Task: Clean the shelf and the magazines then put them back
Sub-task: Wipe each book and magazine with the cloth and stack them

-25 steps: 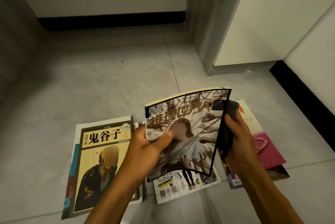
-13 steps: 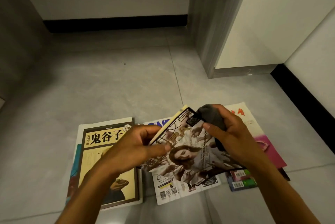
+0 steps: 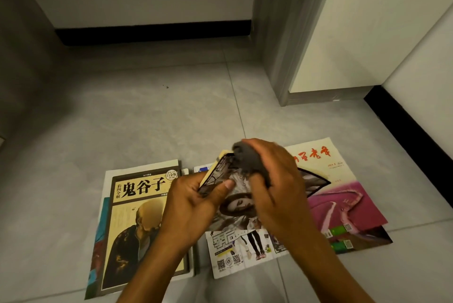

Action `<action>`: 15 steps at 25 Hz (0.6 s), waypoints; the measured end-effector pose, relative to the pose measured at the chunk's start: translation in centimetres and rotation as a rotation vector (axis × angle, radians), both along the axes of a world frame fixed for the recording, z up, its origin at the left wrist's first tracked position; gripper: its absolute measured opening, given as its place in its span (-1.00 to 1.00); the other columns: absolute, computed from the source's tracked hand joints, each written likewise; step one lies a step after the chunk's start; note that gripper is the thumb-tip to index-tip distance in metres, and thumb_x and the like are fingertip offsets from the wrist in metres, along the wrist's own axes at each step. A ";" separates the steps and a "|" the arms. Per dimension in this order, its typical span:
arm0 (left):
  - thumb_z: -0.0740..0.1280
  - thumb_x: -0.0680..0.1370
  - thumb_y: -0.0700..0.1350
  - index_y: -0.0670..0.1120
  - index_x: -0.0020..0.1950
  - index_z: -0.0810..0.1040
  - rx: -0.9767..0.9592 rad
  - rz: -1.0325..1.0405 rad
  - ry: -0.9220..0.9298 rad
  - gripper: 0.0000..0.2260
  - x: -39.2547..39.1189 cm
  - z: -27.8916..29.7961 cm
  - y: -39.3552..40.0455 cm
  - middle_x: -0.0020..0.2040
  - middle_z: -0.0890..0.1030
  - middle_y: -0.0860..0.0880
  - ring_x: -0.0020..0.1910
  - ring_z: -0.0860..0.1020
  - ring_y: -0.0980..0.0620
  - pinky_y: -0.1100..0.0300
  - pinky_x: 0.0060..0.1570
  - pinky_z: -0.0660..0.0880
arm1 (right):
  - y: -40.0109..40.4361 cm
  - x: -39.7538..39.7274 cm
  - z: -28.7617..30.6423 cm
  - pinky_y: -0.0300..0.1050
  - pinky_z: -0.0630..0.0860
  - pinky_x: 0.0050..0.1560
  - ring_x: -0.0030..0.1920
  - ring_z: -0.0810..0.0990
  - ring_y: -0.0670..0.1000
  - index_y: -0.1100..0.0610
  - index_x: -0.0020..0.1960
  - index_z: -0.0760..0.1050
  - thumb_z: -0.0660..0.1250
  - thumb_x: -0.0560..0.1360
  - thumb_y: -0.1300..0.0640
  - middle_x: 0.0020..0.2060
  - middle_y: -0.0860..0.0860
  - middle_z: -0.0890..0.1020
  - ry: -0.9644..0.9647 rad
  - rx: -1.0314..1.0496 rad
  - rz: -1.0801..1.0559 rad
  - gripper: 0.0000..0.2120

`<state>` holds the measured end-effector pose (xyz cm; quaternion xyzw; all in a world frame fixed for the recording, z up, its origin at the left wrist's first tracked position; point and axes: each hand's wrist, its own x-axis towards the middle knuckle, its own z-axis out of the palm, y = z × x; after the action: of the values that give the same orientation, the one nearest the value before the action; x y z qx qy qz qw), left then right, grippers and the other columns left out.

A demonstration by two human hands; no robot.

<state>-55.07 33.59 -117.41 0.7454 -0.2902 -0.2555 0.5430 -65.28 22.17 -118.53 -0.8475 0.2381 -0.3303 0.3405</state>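
My left hand (image 3: 193, 207) grips the left edge of a black-bordered magazine (image 3: 235, 204) with a pale figure on its cover, held low over the floor. My right hand (image 3: 277, 187) holds a dark grey cloth (image 3: 247, 159) bunched in its fingers and presses it on the magazine's upper part. Under the held magazine lies a white one with QR codes (image 3: 235, 253). A yellow book with black characters (image 3: 137, 216) tops a pile at the left. A pink and white magazine (image 3: 331, 192) tops a pile at the right. No shelf is in view.
Everything lies on a grey tiled floor (image 3: 147, 118). A white wall with a black skirting (image 3: 152, 32) runs across the back. A grey door frame (image 3: 277, 45) and a white panel stand at the right, with another black skirting (image 3: 411, 135) along the right wall.
The held magazine has dropped from nearly upright to flat and low. My right hand with the cloth has come from the magazine's right edge onto its top, moving left across the cover.
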 end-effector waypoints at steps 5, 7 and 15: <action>0.40 0.40 0.01 -0.12 -0.14 0.67 -0.036 0.029 -0.007 -0.79 1.5 0.1 0.8 -0.25 0.71 0.02 -0.27 0.69 0.07 0.12 -0.30 0.63 | -4.7 -3.9 -3.0 0.18 0.53 0.12 0.10 0.49 -0.01 -0.04 0.25 0.41 0.08 0.49 -0.05 0.09 -0.04 0.53 0.161 0.152 -0.189 -0.63; 0.41 0.45 -0.03 -0.05 -0.13 0.67 0.001 -0.019 -0.036 -0.89 1.5 -0.3 0.6 -0.24 0.71 0.07 -0.27 0.68 0.12 0.19 -0.30 0.62 | -2.7 -2.6 -2.0 0.13 0.56 0.08 0.09 0.51 -0.01 -0.05 0.26 0.39 0.07 0.51 -0.03 0.09 -0.07 0.51 0.101 0.154 -0.095 -0.66; 0.39 0.38 -0.04 -0.05 -0.17 0.65 -0.094 0.025 0.088 -0.88 1.4 0.0 1.1 -0.25 0.71 0.05 -0.28 0.69 0.07 0.24 -0.34 0.60 | -3.4 -2.1 -2.8 0.09 0.42 0.24 0.17 0.33 -0.21 0.10 0.27 0.40 0.11 0.52 0.08 0.12 0.00 0.53 0.033 -0.118 -0.057 -0.65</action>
<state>-53.66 34.71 -117.40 0.7106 -0.2684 -0.2676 0.5928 -67.37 18.79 -121.32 -0.8643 0.2478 -0.3395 0.2763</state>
